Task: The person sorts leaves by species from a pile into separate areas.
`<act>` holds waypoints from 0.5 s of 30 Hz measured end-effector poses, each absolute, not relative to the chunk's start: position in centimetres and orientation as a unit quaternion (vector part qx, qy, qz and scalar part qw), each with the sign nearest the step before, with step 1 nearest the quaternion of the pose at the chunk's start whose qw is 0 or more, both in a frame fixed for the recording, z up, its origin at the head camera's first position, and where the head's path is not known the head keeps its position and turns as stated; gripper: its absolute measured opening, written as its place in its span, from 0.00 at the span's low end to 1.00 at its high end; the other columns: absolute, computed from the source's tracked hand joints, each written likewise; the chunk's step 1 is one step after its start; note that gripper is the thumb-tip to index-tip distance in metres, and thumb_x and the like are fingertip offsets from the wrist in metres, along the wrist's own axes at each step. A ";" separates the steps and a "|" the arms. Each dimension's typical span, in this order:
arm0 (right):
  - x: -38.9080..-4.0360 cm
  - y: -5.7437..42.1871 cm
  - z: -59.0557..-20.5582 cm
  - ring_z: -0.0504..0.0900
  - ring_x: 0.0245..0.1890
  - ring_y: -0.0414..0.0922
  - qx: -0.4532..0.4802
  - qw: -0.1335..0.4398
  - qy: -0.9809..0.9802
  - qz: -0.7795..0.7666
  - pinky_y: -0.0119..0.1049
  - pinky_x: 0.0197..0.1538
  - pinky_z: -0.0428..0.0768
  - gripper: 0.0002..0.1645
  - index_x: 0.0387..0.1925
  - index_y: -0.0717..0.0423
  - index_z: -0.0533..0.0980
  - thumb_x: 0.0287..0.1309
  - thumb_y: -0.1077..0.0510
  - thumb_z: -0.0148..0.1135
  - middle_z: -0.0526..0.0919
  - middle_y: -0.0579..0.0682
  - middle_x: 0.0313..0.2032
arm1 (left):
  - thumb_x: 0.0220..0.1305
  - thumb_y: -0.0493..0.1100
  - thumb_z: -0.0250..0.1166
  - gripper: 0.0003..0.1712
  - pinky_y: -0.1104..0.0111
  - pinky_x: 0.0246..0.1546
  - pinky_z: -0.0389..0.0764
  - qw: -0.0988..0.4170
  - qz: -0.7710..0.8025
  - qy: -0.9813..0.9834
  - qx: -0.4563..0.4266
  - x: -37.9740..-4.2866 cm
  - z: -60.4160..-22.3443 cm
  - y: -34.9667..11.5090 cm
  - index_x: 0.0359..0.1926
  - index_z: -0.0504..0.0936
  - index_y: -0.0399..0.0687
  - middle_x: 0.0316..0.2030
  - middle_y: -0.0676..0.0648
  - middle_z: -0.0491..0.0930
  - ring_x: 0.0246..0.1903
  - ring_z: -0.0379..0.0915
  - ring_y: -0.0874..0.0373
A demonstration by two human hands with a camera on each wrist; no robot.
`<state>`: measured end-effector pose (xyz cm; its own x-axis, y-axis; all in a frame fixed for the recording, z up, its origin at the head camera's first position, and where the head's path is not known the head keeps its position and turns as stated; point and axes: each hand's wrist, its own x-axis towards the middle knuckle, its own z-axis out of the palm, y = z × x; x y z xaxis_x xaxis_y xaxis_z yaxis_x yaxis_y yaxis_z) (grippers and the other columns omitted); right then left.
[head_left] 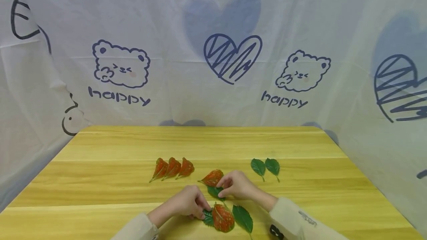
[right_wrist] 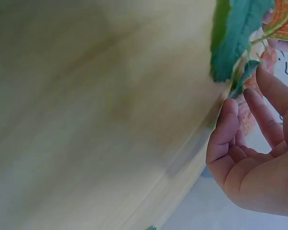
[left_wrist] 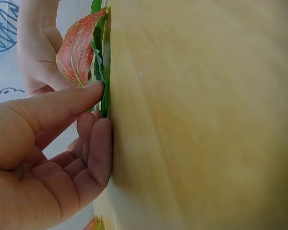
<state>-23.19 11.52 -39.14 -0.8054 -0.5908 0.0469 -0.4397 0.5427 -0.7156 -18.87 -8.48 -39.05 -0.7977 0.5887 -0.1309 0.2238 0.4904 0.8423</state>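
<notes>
Close to the front of the table, my left hand (head_left: pixel 191 202) pinches the edge of a green leaf (head_left: pixel 208 218). A red leaf (head_left: pixel 223 217) overlaps that green leaf on its right. In the left wrist view the thumb (left_wrist: pixel 81 98) presses on the green leaf's end. Farther back, my right hand (head_left: pixel 237 185) holds another green leaf (head_left: pixel 215 192) between thumb and fingers. That leaf lies right by a second red leaf (head_left: pixel 212 177). To the right of the front pair is a loose green leaf (head_left: pixel 242 217).
Three red leaves (head_left: pixel 173 167) lie in a row at the back left of the wooden table (head_left: pixel 110 147). Two green leaves (head_left: pixel 265 167) lie side by side at the back right. A white cloth (head_left: pixel 173 84) with drawings hangs behind the table.
</notes>
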 end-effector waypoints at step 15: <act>-23.1 10.6 -39.2 0.69 0.26 0.41 -0.297 0.098 0.891 -0.329 0.34 0.29 0.71 0.14 0.29 0.59 0.77 0.37 0.67 0.71 0.73 0.46 0.24 | 0.42 0.22 0.65 0.09 0.74 0.12 0.71 0.210 0.442 0.839 0.237 -18.7 -38.6 -8.5 0.27 0.84 0.34 0.13 0.48 0.75 0.10 0.63 0.65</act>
<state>-23.11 10.61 -39.19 -0.8038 -0.5946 0.0200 -0.4651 0.6071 -0.6443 -18.65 -8.47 -38.63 -0.7993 0.5837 -0.1430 0.2118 0.4963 0.8419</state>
